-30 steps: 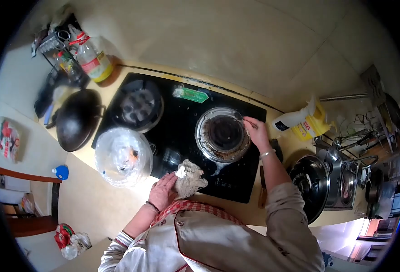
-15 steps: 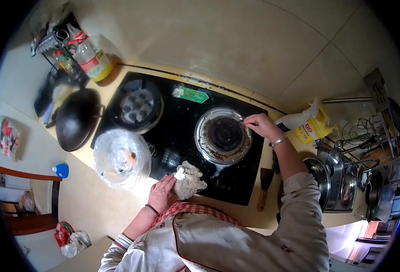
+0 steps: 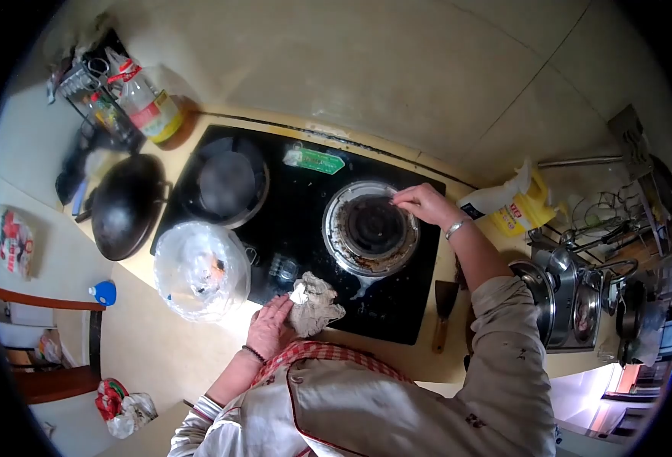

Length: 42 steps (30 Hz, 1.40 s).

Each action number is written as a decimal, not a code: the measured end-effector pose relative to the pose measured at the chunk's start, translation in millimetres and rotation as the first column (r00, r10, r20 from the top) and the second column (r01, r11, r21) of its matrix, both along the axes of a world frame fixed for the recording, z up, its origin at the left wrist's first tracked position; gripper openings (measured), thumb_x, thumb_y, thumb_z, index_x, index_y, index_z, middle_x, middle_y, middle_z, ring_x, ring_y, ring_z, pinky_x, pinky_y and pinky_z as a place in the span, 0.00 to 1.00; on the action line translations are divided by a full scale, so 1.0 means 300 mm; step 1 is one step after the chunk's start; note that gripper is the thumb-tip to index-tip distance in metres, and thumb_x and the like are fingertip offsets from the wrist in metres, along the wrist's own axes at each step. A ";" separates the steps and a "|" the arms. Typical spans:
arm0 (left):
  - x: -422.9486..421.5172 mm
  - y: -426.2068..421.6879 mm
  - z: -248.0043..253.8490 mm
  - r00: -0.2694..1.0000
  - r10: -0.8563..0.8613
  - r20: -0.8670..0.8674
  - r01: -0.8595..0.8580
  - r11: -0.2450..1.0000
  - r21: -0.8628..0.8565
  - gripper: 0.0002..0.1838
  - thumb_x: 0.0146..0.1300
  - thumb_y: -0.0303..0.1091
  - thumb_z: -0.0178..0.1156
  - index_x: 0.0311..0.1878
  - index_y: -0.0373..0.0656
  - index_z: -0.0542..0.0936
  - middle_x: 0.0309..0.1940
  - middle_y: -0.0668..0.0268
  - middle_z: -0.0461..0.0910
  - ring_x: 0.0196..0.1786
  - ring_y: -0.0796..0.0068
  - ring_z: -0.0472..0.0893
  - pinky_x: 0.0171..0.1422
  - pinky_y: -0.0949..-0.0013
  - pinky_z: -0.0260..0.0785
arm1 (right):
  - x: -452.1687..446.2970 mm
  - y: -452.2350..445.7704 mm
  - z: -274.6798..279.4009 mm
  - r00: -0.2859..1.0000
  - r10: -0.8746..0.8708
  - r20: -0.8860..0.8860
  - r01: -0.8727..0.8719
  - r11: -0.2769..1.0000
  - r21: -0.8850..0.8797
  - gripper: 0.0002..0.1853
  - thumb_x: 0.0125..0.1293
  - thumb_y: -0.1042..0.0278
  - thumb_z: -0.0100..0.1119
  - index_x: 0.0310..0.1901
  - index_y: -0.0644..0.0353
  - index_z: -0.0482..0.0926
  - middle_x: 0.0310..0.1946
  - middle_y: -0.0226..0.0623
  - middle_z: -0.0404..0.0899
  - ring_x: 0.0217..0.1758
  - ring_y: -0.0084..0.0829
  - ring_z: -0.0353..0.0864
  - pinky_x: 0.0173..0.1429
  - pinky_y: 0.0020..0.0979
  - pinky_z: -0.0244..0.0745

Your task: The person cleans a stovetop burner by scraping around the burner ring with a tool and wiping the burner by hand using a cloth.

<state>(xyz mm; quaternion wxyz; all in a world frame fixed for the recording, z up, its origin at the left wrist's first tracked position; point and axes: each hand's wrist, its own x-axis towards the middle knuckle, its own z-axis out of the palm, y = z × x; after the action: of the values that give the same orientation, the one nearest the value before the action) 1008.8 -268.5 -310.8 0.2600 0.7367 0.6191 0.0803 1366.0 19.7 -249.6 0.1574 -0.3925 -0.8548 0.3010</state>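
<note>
My right hand reaches over the right burner of the black glass cooktop. Its thumb and fingers pinch the upper right edge of a dark, sooty burner ring. Around that ring lies a stained silver drip pan. At the front edge of the hob, my left hand lies with fingers stretched out, against a crumpled grey rag. A white patch shows on the rag near the fingertips. Left of it stands a bowl lined with a clear plastic bag, with scraps inside.
The left burner sits behind the bagged bowl. A green tag lies at the back of the hob. On the left are a black wok and an oil bottle; on the right, a yellow jug and a wooden-handled scraper.
My right hand has moved slightly left and up, and the dark ring's upper edge seems shifted with it. My left hand stays beside the rag. The view has tilted a little.
</note>
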 end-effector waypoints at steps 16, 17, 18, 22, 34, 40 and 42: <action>-0.008 0.004 -0.012 1.000 -0.017 -0.011 0.017 1.000 -0.013 0.37 0.50 0.39 0.66 0.66 0.52 0.66 0.69 0.68 0.62 0.71 0.63 0.62 0.71 0.58 0.54 | -0.076 0.038 -0.035 0.986 -0.133 -0.097 0.118 0.982 -0.144 0.09 0.61 0.69 0.61 0.40 0.65 0.84 0.39 0.46 0.84 0.42 0.37 0.84 0.48 0.32 0.76; -0.007 0.003 -0.012 1.000 -0.020 -0.012 0.020 1.000 -0.017 0.37 0.50 0.39 0.66 0.66 0.52 0.66 0.69 0.68 0.62 0.71 0.63 0.62 0.71 0.58 0.54 | -0.076 0.047 -0.039 0.988 -0.144 -0.053 0.135 0.981 -0.140 0.09 0.60 0.69 0.61 0.39 0.65 0.84 0.38 0.47 0.84 0.42 0.38 0.84 0.48 0.32 0.76; -0.004 0.004 -0.012 1.000 -0.014 -0.019 0.014 1.000 -0.016 0.37 0.49 0.38 0.66 0.66 0.51 0.66 0.69 0.68 0.63 0.70 0.63 0.63 0.71 0.58 0.55 | -0.075 0.052 -0.043 0.988 -0.154 -0.009 0.152 0.979 -0.135 0.09 0.60 0.69 0.62 0.39 0.65 0.84 0.38 0.48 0.83 0.42 0.39 0.84 0.48 0.32 0.76; -0.001 0.013 0.000 0.999 -0.011 -0.032 0.010 1.000 -0.028 0.38 0.49 0.37 0.66 0.66 0.51 0.66 0.68 0.67 0.64 0.69 0.63 0.64 0.70 0.59 0.56 | -0.080 0.051 -0.064 0.990 -0.138 0.014 0.139 0.989 -0.058 0.10 0.60 0.68 0.62 0.40 0.63 0.84 0.38 0.48 0.83 0.42 0.41 0.84 0.51 0.34 0.76; 0.001 0.009 -0.001 1.000 -0.018 0.005 0.017 0.999 0.050 0.37 0.47 0.34 0.69 0.64 0.46 0.67 0.67 0.62 0.65 0.68 0.58 0.65 0.69 0.58 0.58 | -0.039 0.071 -0.062 0.970 -0.242 -0.036 0.223 0.935 -0.277 0.09 0.61 0.70 0.61 0.42 0.62 0.84 0.39 0.45 0.84 0.41 0.37 0.84 0.48 0.30 0.77; -0.005 0.011 -0.014 1.000 -0.026 0.002 0.026 0.997 0.070 0.37 0.47 0.36 0.69 0.63 0.46 0.68 0.67 0.62 0.65 0.66 0.58 0.66 0.68 0.58 0.59 | -0.020 0.057 -0.103 0.981 -0.162 -0.111 0.146 0.980 -0.135 0.09 0.61 0.69 0.61 0.40 0.62 0.85 0.40 0.44 0.84 0.44 0.37 0.84 0.53 0.32 0.76; -0.002 0.014 -0.011 0.999 -0.040 -0.007 0.040 0.997 0.064 0.37 0.47 0.36 0.69 0.63 0.46 0.68 0.66 0.62 0.65 0.66 0.58 0.67 0.67 0.58 0.60 | 0.009 0.040 -0.084 0.989 -0.132 -0.060 0.125 0.985 -0.116 0.09 0.61 0.68 0.62 0.40 0.62 0.85 0.41 0.44 0.84 0.45 0.37 0.83 0.53 0.31 0.75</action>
<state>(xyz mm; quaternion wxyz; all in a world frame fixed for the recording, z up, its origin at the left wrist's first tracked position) 1008.3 -264.4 -314.0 0.2363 0.7570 0.6021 0.0929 1368.7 31.7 -274.8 0.1832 -0.4446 -0.8036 0.3508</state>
